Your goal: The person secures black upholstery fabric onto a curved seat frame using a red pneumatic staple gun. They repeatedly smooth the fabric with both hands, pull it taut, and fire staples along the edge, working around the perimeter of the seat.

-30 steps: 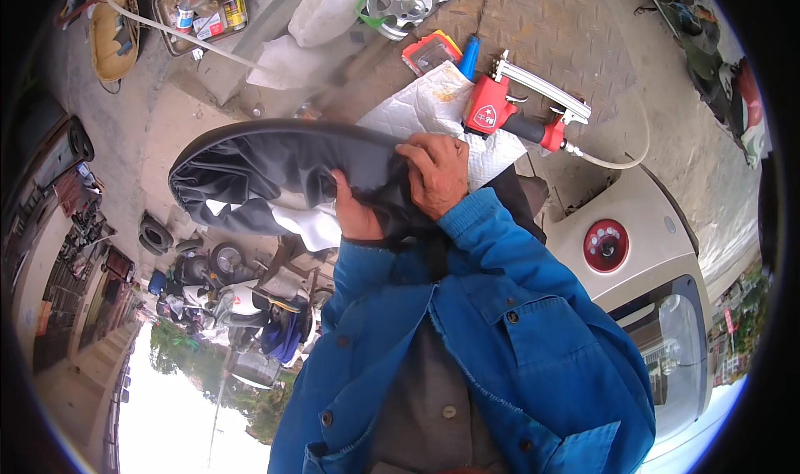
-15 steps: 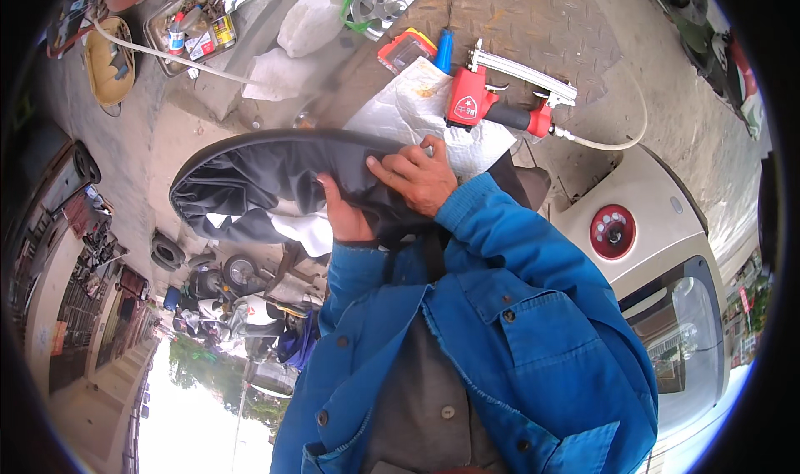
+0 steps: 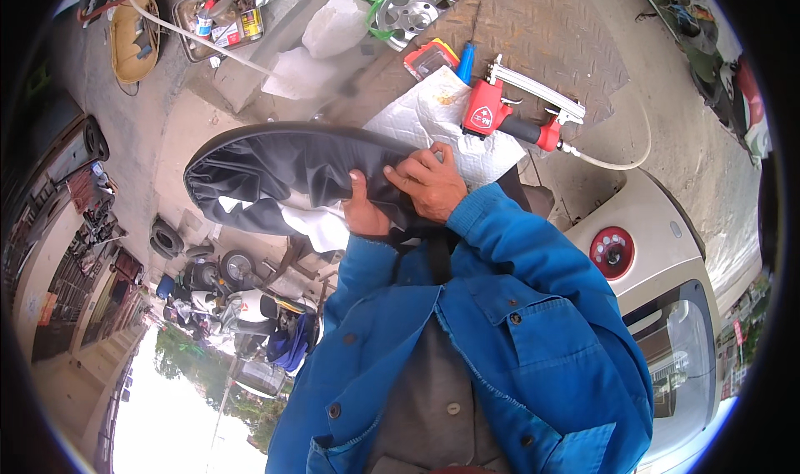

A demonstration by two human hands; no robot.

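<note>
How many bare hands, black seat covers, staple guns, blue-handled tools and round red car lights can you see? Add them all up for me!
Bare hands: 2 (left hand, right hand)
Black seat cover: 1
Red staple gun: 1
Blue-handled tool: 1
Round red car light: 1
Total: 6

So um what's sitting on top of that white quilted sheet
A red air tool lies partly on the white quilted sheet, which has a brownish stain. The black cover and your right hand hide its near part, so anything there can't be seen.
</note>
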